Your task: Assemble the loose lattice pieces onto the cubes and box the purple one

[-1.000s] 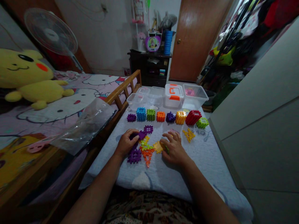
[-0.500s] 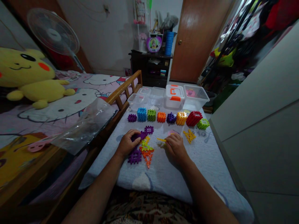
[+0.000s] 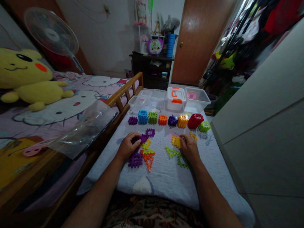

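Note:
My left hand (image 3: 128, 145) is closed at the left of the table, thumb and fingers on a purple interlocking tile (image 3: 143, 138). More purple tiles lie around it, one above (image 3: 150, 132) and one below (image 3: 135, 160). Beside them are yellow-green triangle pieces (image 3: 147, 151) and orange triangle pieces (image 3: 149, 162). On the right, my right hand (image 3: 190, 147) grips a yellow interlocking tile (image 3: 176, 141) at its right side. Under and near that hand lie a light green triangle piece (image 3: 171, 152), a green square piece (image 3: 182, 162) and a yellow triangle piece (image 3: 193, 136), partly hidden.
A row of coloured tile stacks crosses the table, from purple (image 3: 132, 120) and blue (image 3: 142, 117) to red (image 3: 195, 121) and green (image 3: 204, 126). Behind stand a lidded box (image 3: 176, 103) and an open clear bin (image 3: 197, 99). A wooden bed rail (image 3: 118, 102) borders the left side.
My right hand has moved a little right, and the yellow tile, earlier seen edge-on, now faces up lower down. Green pieces beneath that hand have come into view. My left hand stays put.

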### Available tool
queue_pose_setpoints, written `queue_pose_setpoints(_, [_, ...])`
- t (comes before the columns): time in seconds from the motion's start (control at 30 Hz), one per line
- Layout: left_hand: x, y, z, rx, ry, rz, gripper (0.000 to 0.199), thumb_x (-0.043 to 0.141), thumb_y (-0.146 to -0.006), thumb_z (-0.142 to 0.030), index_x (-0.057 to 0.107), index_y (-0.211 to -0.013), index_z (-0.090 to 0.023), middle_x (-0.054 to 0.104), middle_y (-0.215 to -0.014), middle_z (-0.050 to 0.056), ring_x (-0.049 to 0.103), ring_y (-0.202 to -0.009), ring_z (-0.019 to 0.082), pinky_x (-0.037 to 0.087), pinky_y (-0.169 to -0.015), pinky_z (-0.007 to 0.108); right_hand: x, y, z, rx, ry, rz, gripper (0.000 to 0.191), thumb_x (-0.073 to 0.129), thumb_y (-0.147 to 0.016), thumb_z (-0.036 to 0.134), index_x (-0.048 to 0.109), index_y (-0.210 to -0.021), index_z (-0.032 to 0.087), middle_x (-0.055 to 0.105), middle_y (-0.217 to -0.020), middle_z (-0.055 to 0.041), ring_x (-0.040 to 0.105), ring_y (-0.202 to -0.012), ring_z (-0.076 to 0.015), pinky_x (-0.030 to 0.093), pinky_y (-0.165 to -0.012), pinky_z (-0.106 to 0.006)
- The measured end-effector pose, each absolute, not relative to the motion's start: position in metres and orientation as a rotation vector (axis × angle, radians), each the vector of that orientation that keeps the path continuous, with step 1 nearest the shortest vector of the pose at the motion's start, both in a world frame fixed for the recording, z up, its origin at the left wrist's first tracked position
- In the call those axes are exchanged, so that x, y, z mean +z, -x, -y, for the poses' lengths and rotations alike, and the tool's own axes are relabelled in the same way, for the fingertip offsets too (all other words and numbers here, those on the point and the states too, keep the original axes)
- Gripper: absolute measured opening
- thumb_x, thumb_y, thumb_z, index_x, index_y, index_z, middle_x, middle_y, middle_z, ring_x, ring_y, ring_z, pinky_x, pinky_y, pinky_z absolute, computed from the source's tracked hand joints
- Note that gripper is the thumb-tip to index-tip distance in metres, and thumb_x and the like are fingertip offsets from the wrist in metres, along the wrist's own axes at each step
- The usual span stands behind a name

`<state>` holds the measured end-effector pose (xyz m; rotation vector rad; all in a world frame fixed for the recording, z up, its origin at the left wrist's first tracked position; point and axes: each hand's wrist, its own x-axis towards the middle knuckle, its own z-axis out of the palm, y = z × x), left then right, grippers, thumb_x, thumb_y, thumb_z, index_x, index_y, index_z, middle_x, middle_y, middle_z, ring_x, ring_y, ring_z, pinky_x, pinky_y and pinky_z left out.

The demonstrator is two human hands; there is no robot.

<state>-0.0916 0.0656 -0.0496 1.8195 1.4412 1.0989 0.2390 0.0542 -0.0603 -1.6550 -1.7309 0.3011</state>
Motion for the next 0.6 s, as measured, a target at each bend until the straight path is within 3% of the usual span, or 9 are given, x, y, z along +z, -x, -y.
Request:
queue_pose_setpoints(0.13, [-0.048, 0.091, -0.065, 1.095, -1.821, -1.443, 0.024, 0.06, -0.079, -0.034, 0.069, -0.095, -0.019, 0.07, -0.104, 0.007, 0.065, -0.103, 0.024, 0.05, -0.098, 0.04, -0.06, -0.237, -0.051, 0.112, 1.722, 1.912, 0.027, 0.05, -0.091, 0.033, 0.069, -0.106, 0.02, 0.066, -0.105, -0.0108, 0.055, -0.103, -0.0279, 0.038, -0.095, -0.044])
queue_pose_setpoints(0.3, [-0.049, 0.091, -0.065, 1.093, -1.813, -1.444, 0.024, 0.06, -0.079, -0.034, 0.069, -0.095, -0.019, 0.07, -0.105, 0.008, 0.064, -0.104, 0.024, 0.049, -0.1, 0.041, -0.053, -0.234, -0.041, 0.052, 1.758, 2.076, 0.043, 0.06, -0.082, 0.035, 0.065, -0.121, 0.019, 0.06, -0.118, -0.0118, 0.048, -0.111, -0.0309, 0.033, -0.099, -0.046])
queue_pose_setpoints(0.6, [-0.049, 0.092, -0.066, 1.09, -1.815, -1.445, 0.023, 0.06, -0.079, -0.033, 0.069, -0.096, -0.02, 0.07, -0.105, 0.007, 0.065, -0.104, 0.025, 0.05, -0.1, 0.042, -0.053, -0.235, -0.042, 0.102, 1.835, 2.086, 0.049, 0.06, -0.075, 0.03, 0.062, -0.123, 0.019, 0.057, -0.116, -0.0117, 0.046, -0.11, -0.0317, 0.033, -0.096, -0.044])
